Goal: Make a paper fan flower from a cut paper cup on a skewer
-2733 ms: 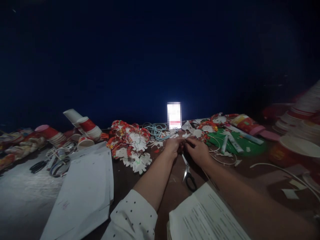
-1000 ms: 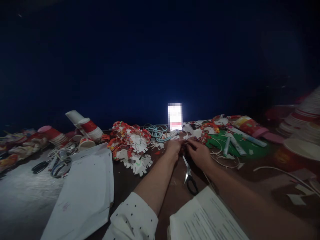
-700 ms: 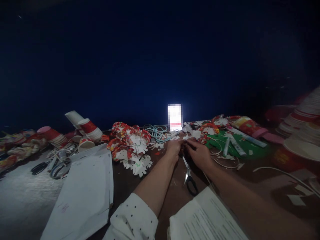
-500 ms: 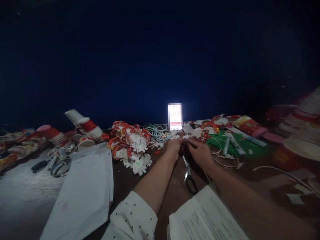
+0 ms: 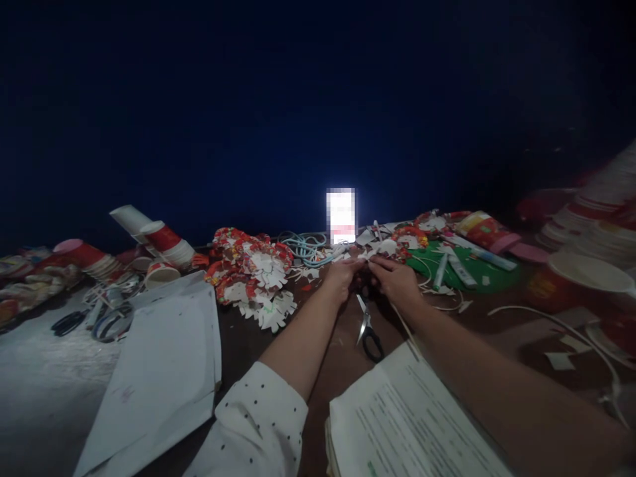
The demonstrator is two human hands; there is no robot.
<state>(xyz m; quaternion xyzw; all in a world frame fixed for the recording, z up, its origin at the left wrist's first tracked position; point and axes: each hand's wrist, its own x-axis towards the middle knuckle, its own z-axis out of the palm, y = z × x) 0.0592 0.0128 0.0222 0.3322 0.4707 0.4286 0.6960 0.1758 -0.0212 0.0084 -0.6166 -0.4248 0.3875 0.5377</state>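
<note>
My left hand point(image 5: 344, 277) and my right hand point(image 5: 395, 279) meet at the far middle of the brown table, fingers pinched close together. What lies between the fingertips is small and dark, and I cannot make it out. A pale thin cord point(image 5: 405, 324) runs from under my right hand toward the open book point(image 5: 392, 404) in front. Just below the hands lie scissors point(image 5: 368, 334) with black handles and their blades apart, touched by neither hand. Left of my left hand sits a heap of red-and-white paper cutouts point(image 5: 271, 270).
Loops of light blue cord point(image 5: 303, 246) lie near a glowing screen point(image 5: 340, 215). White paper sheets point(image 5: 159, 358) cover the left. Stacked paper cups point(image 5: 169, 242) lean at the back left. Glue sticks or tubes point(image 5: 460, 267) rest on green sheet point(image 5: 424, 258); more cups point(image 5: 591, 271) stand right.
The view has shifted slightly, so most things sit a little higher and further left. My hands stay together with fingers still pinched; the cord under my right hand shows more clearly.
</note>
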